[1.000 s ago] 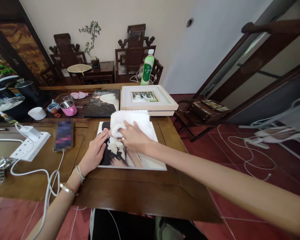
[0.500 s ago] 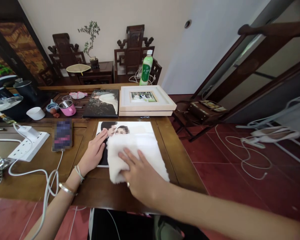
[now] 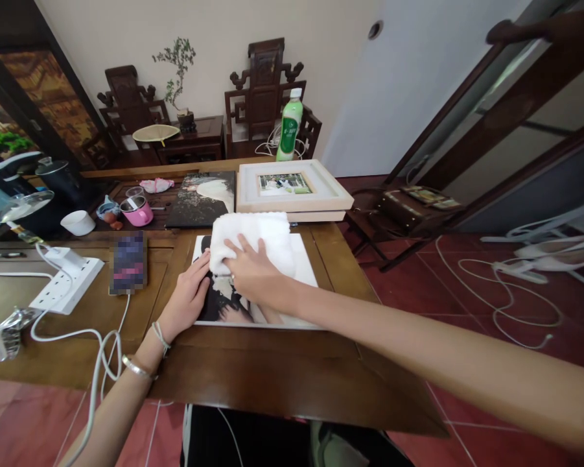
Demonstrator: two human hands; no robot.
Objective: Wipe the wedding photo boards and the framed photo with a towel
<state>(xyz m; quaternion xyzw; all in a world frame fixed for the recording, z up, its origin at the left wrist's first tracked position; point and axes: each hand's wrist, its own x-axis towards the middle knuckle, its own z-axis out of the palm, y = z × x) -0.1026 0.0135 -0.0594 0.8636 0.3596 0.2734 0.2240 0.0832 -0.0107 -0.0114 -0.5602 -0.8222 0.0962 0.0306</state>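
A photo panel [image 3: 231, 305] showing two people lies flat on the wooden table. My left hand [image 3: 190, 290] rests along the panel's left edge with its fingers stretched out straight. Over the panel's upper part, a folded, fluffy white cloth [image 3: 275, 237] covers most of the pictured heads and reaches past the far edge. My right hand [image 3: 255, 272] presses on this cloth and grips its left side, fingers partly spread on top. The thumb is mostly hidden.
Behind the panel lie a dark photo panel [image 3: 204, 201] and stacked pale frames [image 3: 321, 185], with a green bottle [image 3: 290, 126] beyond. To the left are a phone [image 3: 128, 263], a white power strip [image 3: 68, 285] with loose cables, a pink cup [image 3: 137, 211] and a white cup [image 3: 78, 223].
My right hand has moved the white cloth away from me, from the panel's lower part to its upper edge. The lower picture is now uncovered. My left hand stays at the left edge.
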